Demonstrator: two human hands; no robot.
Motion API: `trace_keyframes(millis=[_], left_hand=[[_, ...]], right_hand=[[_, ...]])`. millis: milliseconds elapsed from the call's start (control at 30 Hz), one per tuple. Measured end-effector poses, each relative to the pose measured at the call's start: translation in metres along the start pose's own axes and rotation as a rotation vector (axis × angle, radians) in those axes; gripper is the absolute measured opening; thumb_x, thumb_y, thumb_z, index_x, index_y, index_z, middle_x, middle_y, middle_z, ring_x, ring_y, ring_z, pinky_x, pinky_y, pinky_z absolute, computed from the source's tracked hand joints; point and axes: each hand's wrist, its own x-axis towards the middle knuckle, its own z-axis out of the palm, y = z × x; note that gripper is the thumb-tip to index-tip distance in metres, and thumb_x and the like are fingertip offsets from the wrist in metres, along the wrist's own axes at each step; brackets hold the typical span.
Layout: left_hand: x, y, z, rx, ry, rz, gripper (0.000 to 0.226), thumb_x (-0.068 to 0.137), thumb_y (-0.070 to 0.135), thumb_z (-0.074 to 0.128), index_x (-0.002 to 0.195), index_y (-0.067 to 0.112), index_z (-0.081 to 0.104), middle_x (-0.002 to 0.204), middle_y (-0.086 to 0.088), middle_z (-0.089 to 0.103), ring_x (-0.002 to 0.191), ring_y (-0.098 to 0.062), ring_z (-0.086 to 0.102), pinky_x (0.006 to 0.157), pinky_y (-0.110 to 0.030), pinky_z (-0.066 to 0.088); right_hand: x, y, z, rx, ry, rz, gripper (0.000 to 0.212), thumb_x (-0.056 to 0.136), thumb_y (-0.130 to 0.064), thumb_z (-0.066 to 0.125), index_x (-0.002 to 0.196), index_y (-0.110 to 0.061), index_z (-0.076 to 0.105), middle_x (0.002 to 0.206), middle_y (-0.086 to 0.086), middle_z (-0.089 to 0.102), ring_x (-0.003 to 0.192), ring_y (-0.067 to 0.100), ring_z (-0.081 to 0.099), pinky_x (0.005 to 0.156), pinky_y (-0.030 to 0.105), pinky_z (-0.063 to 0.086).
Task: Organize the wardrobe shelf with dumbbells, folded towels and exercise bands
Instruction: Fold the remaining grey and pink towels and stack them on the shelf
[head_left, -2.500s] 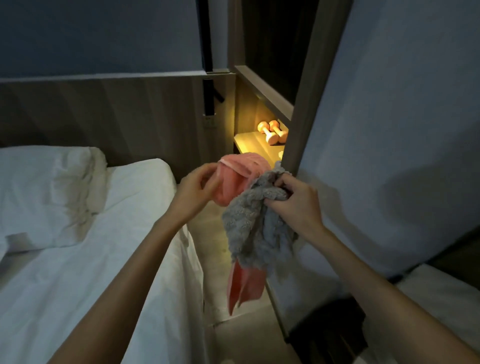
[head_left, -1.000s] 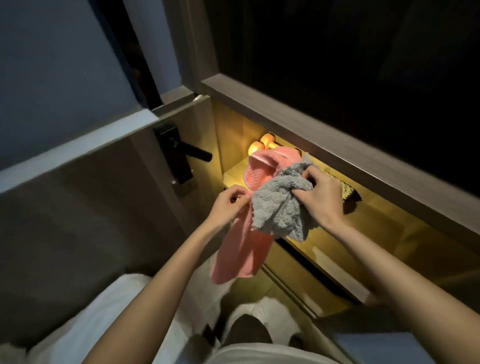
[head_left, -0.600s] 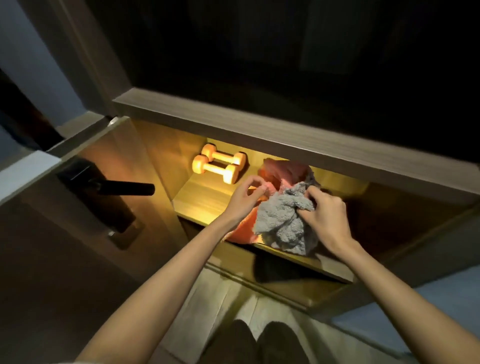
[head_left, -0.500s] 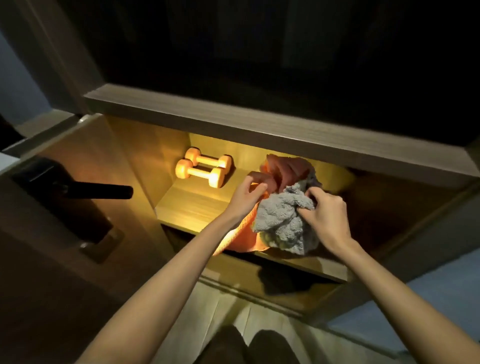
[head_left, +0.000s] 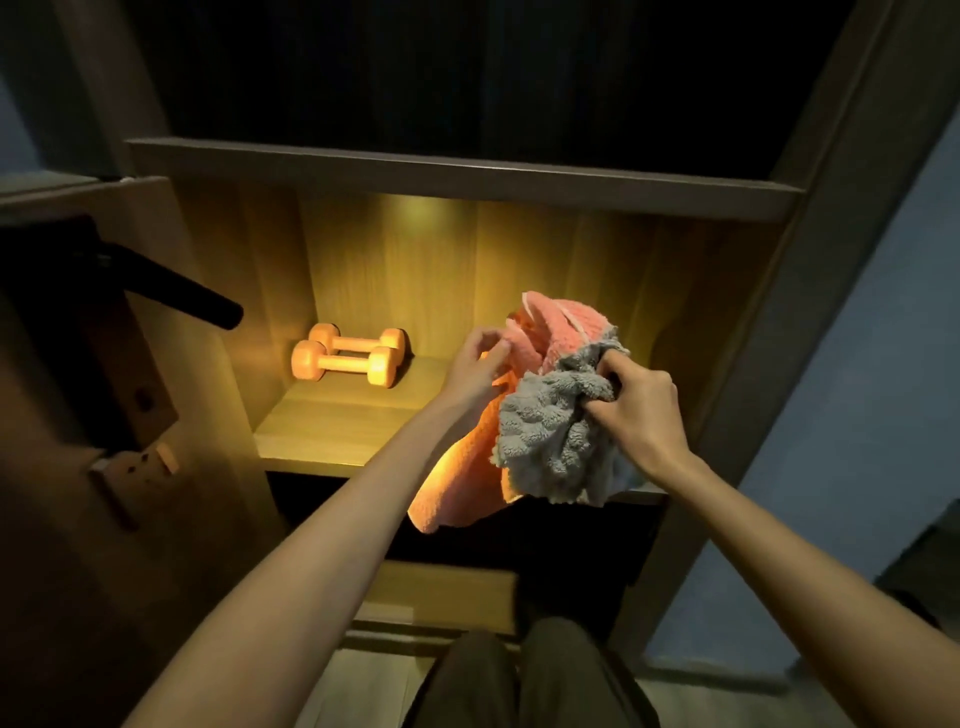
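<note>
The right hand (head_left: 639, 410) has its fingertips buried in the grey towel (head_left: 545, 436), which covers the lower right of the pink towel (head_left: 561, 332). The rear dumbbell (head_left: 358, 343) is half hidden behind the front dumbbell (head_left: 340, 364). The upper compartment (head_left: 467, 78), top centre, is too dark to read. Both forearms run off the bottom edge.

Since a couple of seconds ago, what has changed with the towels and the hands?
Both hands carried the pink towel and the grey towel from beside the bed to the lit shelf; the bundle is now at its front edge, pink cloth hanging over. Unchanged: left hand pinches the pink towel, right hand grips the grey one, dumbbells lie at the shelf's back left.
</note>
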Motion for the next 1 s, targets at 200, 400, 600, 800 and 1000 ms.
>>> trace_keyframes(millis=[200,400,600,800,1000], left_hand=[[0.008,0.023,0.007,-0.076,-0.02,-0.018,0.007,0.101,0.017,0.044,0.104,0.016,0.05,0.116,-0.006,0.056,0.091,-0.018,0.061,0.063,-0.032,0.054],[0.04,0.011,0.015,-0.056,-0.039,0.019,0.008,0.1,0.015,0.045,0.107,0.013,0.049,0.122,-0.012,0.053,0.106,-0.026,0.057,0.078,-0.032,0.052],[0.087,0.008,0.034,-0.012,-0.03,0.028,0.011,0.1,0.01,0.044,0.098,0.015,0.053,0.108,-0.009,0.059,0.1,-0.021,0.057,0.082,-0.029,0.049],[0.128,0.013,0.053,0.01,-0.029,0.055,0.008,0.095,0.018,0.055,0.092,0.023,0.06,0.095,-0.006,0.06,0.088,-0.019,0.052,0.078,-0.037,0.041],[0.127,-0.021,0.041,0.196,-0.062,0.045,0.008,0.095,0.022,0.058,0.09,0.027,0.06,0.097,0.011,0.062,0.094,-0.013,0.054,0.086,-0.028,0.044]], right_hand=[[0.0,-0.014,-0.011,-0.009,0.034,-0.023,0.032,0.067,-0.003,0.074,0.076,-0.019,0.048,0.06,-0.009,0.045,0.052,0.005,0.039,0.05,0.023,0.033],[0.018,-0.001,-0.007,-0.029,0.043,0.069,0.027,0.071,-0.004,0.073,0.079,-0.015,0.05,0.067,0.0,0.056,0.061,0.018,0.05,0.055,0.03,0.034],[0.052,0.023,-0.003,0.017,0.102,0.122,0.027,0.07,-0.005,0.072,0.075,-0.015,0.047,0.061,-0.003,0.053,0.055,0.015,0.047,0.051,0.031,0.034],[0.085,0.041,0.001,0.05,0.169,0.149,0.025,0.069,-0.009,0.071,0.075,-0.017,0.048,0.067,0.001,0.06,0.064,0.021,0.055,0.057,0.033,0.038],[0.089,0.068,0.019,-0.035,0.052,0.281,0.02,0.076,-0.019,0.072,0.081,-0.007,0.057,0.082,0.009,0.064,0.075,0.025,0.06,0.065,0.039,0.05]])
